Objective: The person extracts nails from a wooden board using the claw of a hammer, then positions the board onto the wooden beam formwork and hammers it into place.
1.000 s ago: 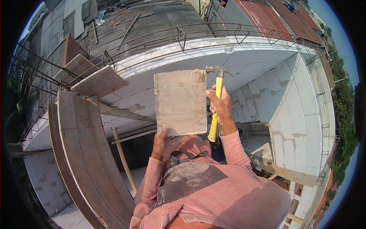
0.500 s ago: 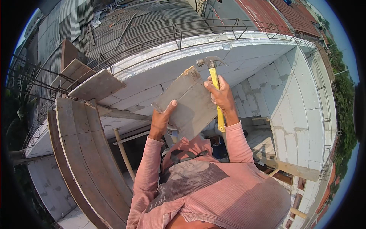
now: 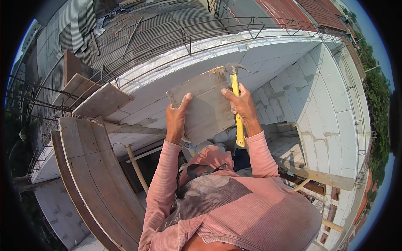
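Between my hands is a short, flat, grey-brown board [image 3: 206, 106], weathered, with a rough, splintered upper right corner. My left hand [image 3: 176, 119] grips its left edge, thumb across the near face and fingers hidden behind. In my right hand [image 3: 245, 106] is a claw hammer [image 3: 234, 79] with a yellow handle and dark metal head. The hammer stands upright, head at the top, beside the board's right edge. My right thumb lies against the board's face, so this hand steadies the board too.
Beyond my hands runs a pale block wall [image 3: 167, 69] with rebar [image 3: 186, 39] along its top. Long wooden planks [image 3: 90, 163] stand at the left, below a smaller board [image 3: 102, 100]. A wooden pole [image 3: 137, 169] rises nearby. Corrugated roofing [image 3: 155, 33] spreads behind the wall.
The board has turned clockwise in my hands, its left side rising and its lower end swinging left. My left hand has moved up slightly. The hammer remains in my right hand, slightly lower.
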The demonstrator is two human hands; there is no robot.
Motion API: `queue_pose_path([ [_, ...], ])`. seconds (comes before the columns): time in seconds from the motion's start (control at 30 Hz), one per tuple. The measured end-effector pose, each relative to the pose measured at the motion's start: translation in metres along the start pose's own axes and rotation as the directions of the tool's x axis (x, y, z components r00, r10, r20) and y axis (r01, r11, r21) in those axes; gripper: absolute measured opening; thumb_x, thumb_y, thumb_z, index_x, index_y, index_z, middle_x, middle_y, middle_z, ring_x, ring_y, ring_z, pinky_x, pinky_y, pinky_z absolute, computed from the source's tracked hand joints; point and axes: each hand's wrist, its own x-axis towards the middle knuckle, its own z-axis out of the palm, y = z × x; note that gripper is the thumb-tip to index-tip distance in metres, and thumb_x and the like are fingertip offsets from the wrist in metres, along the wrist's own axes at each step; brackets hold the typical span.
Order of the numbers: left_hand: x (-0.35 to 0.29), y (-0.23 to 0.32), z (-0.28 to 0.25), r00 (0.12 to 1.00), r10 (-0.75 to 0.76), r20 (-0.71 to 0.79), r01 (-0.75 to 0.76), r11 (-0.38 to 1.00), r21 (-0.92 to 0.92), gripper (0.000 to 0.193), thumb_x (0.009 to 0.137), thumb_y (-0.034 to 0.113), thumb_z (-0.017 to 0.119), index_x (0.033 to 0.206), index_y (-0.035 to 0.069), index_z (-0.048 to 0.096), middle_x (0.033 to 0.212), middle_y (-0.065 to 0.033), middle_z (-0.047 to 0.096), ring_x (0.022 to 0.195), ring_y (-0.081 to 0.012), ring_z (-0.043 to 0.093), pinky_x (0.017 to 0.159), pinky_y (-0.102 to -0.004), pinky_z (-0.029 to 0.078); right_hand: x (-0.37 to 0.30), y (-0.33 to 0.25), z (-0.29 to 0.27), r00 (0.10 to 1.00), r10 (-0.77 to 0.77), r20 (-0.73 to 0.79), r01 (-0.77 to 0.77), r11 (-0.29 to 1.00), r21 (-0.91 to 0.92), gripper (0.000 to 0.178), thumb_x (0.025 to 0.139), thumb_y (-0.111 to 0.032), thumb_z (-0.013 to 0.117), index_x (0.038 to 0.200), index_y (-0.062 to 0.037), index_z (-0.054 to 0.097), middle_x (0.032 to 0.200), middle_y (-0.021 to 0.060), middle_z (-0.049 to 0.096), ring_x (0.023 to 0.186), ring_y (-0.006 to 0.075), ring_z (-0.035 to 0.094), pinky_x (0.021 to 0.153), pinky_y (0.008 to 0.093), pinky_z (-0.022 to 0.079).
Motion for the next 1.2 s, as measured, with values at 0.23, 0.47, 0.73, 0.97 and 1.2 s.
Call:
queue_pose_path([
  [0.23, 0.013, -0.013, 0.014, 0.985, 0.035, -0.168, -0.060, 0.987, -0.147, 0.053, 0.090, 0.047, 0.077, 0.109, -0.001, 0.068, 0.093, -0.0038, 0.067, 0.080, -0.0124, 0.062, 0.073, -0.0292, 0.053, 0.023, 0.004, 0.011, 0.912, -0.291, -0.291, 0.241, 0.951, -0.195, 0.037, 0.098, -0.034, 0.066, 0.112, -0.0008, 0.056, 0.070, -0.0012, 0.049, 0.046, 0.0046, 0.042, 0.041, 0.0237, 0.036],
  [0.47, 0.036, -0.015, -0.008, 0.969, 0.139, -0.202, -0.130, 0.990, 0.054, 0.050, 0.090, 0.047, 0.077, 0.105, 0.000, 0.071, 0.094, -0.0037, 0.068, 0.082, -0.0108, 0.061, 0.074, -0.0277, 0.052, -0.012, -0.001, -0.010, 0.879, -0.435, -0.194, 0.344, 0.862, -0.373, 0.045, 0.106, -0.041, 0.051, 0.117, 0.0025, 0.057, 0.075, 0.0124, 0.057, 0.063, 0.0226, 0.056, 0.061, 0.0372, 0.047],
  [0.73, -0.011, 0.020, -0.034, 0.957, 0.097, -0.273, -0.119, 0.991, -0.064, 0.045, 0.091, 0.042, 0.078, 0.103, 0.000, 0.070, 0.091, -0.0006, 0.067, 0.078, -0.0081, 0.060, 0.070, -0.0254, 0.051, -0.026, 0.023, 0.016, 0.980, -0.191, -0.056, 0.159, 0.923, -0.351, 0.039, 0.105, -0.039, 0.053, 0.114, -0.0017, 0.059, 0.066, 0.0032, 0.053, 0.056, 0.0124, 0.050, 0.052, 0.0317, 0.042],
  [0.97, -0.097, 0.027, -0.069, 0.852, 0.246, -0.462, -0.246, 0.967, 0.061, 0.047, 0.093, 0.046, 0.074, 0.104, 0.001, 0.070, 0.087, 0.0024, 0.064, 0.077, -0.0060, 0.056, 0.069, -0.0239, 0.049, -0.039, 0.018, 0.028, 0.993, -0.106, 0.047, 0.103, 0.993, 0.052, 0.037, 0.106, -0.040, 0.050, 0.116, -0.0053, 0.053, 0.065, -0.0023, 0.040, 0.042, 0.0027, 0.033, 0.036, 0.0204, 0.028],
  [1.2, -0.107, -0.014, -0.063, 0.722, 0.172, -0.670, -0.290, 0.955, -0.066, 0.048, 0.094, 0.049, 0.072, 0.102, 0.002, 0.071, 0.088, 0.0017, 0.066, 0.080, -0.0077, 0.058, 0.072, -0.0263, 0.050, -0.032, 0.007, 0.072, 0.972, 0.013, 0.235, 0.009, 0.996, -0.089, 0.037, 0.106, -0.040, 0.049, 0.114, -0.0050, 0.057, 0.065, -0.0028, 0.045, 0.044, 0.0028, 0.033, 0.040, 0.0217, 0.029],
])
